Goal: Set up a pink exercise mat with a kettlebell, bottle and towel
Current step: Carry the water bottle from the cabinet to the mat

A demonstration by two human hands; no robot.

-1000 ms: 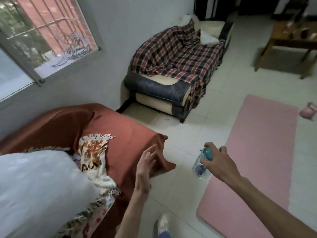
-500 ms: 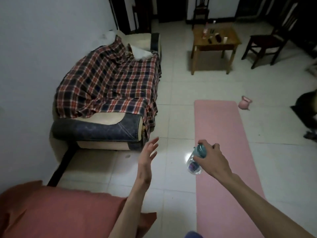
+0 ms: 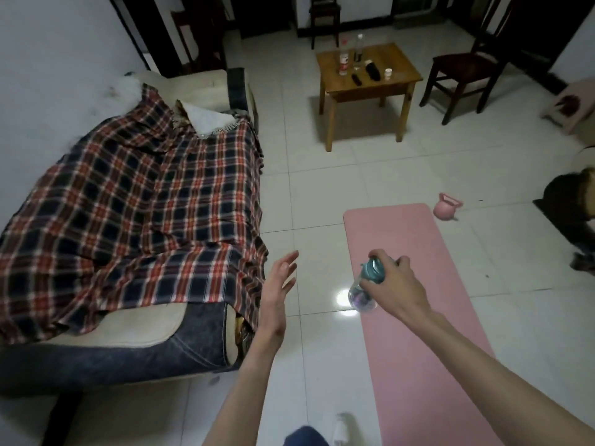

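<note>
The pink exercise mat (image 3: 415, 317) lies flat on the white tiled floor, running away from me at right of centre. My right hand (image 3: 394, 284) grips a clear bottle with a teal cap (image 3: 365, 289) from the top, held in the air over the mat's left edge. My left hand (image 3: 278, 291) hangs free with its fingers spread, beside the sofa's near corner. A pink kettlebell (image 3: 446, 209) stands on the tiles just off the mat's far right corner. A white fringed cloth (image 3: 209, 119), possibly the towel, lies at the back of the sofa.
A sofa under a red and blue plaid blanket (image 3: 138, 214) fills the left. A small wooden table (image 3: 370, 80) with bottles stands beyond the mat, a dark chair (image 3: 463, 69) to its right. A dark shape (image 3: 570, 204) sits at the right edge.
My view has swung right, from the window and the red-covered seat to the plaid sofa and the room. Both hands keep their poses, the right one still carrying the bottle.
</note>
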